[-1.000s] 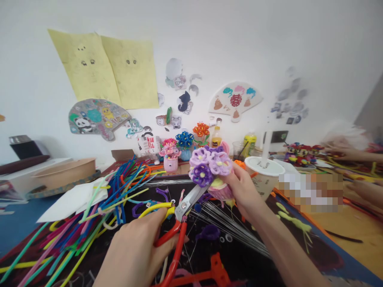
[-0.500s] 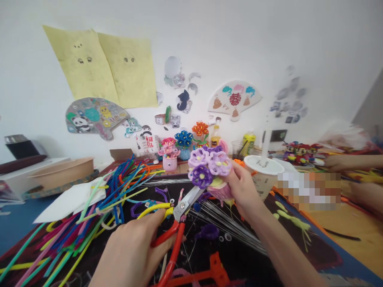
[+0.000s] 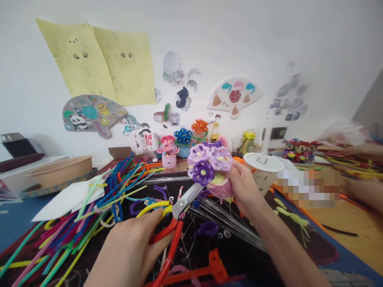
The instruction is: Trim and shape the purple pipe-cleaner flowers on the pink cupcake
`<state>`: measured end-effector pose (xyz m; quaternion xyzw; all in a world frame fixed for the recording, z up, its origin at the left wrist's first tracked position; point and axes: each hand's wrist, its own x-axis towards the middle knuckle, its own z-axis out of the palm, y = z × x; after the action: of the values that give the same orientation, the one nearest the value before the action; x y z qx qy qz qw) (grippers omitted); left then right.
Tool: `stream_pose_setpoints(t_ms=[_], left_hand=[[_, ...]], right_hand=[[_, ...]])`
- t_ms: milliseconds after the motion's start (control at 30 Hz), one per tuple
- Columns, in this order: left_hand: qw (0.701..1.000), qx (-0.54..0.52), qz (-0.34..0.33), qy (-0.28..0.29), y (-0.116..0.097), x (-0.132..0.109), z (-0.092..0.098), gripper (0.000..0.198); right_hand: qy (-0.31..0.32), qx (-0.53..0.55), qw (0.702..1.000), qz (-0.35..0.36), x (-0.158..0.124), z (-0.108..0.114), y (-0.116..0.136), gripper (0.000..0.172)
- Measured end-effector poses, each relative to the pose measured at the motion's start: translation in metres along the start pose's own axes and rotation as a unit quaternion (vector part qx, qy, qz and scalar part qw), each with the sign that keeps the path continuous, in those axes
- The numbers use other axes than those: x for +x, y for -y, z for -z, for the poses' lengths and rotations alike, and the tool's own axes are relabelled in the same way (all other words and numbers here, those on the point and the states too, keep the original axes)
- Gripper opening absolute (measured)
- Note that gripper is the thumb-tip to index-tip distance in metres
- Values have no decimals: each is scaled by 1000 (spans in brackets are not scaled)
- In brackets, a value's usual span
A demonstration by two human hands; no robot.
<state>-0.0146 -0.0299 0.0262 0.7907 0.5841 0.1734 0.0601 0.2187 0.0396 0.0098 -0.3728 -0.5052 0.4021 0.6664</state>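
My left hand (image 3: pixel 128 247) grips scissors (image 3: pixel 181 204) with red handles, and a yellow loop shows beside its fingers. Their metal blades point up and right, the tips just under a dark purple flower; whether they touch it I cannot tell. That flower belongs to a bunch of lilac and purple pipe-cleaner flowers (image 3: pixel 209 159) in a small pink pot (image 3: pixel 220 188). My right hand (image 3: pixel 243 185) is closed around the pot's right side, holding it up above the black mat (image 3: pixel 179 255).
Many coloured pipe cleaners (image 3: pixel 89 215) lie in a pile at left. Silver wires (image 3: pixel 230 221), googly eyes and purple scraps lie on the mat. A lidded cup (image 3: pixel 263 165) with a straw stands beyond my right wrist. Another person's hands (image 3: pixel 363 191) are at far right.
The view has shifted slightly. Both hands keep their holds, and the scissors stay close to the flowers with hardly any movement. The other person's hands at right have moved a little.
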Motion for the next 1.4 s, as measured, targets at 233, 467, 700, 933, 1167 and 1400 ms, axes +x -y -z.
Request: stream_pose_setpoints(t_ms=[233, 467, 700, 933, 1167, 1400], left_hand=[[996, 69, -11, 49, 0, 1, -3, 25], [993, 102, -24, 59, 1, 0, -3, 28], [988, 135, 8, 74, -4, 7, -5, 25], [991, 129, -35, 23, -12, 9, -14, 32], [974, 111, -175, -97, 5, 5, -31, 34], [964, 105, -203, -135, -3, 6, -35, 35]], right_hand=[[-4, -4, 1000, 1, 2, 3, -1, 27], [-2, -6, 1000, 7, 4, 4, 0, 25], [0, -4, 1000, 7, 5, 7, -1, 22], [3, -15, 1000, -1, 5, 5, 1, 21], [7, -23, 999, -32, 7, 7, 4, 26], [7, -54, 998, -40, 9, 10, 7, 28]])
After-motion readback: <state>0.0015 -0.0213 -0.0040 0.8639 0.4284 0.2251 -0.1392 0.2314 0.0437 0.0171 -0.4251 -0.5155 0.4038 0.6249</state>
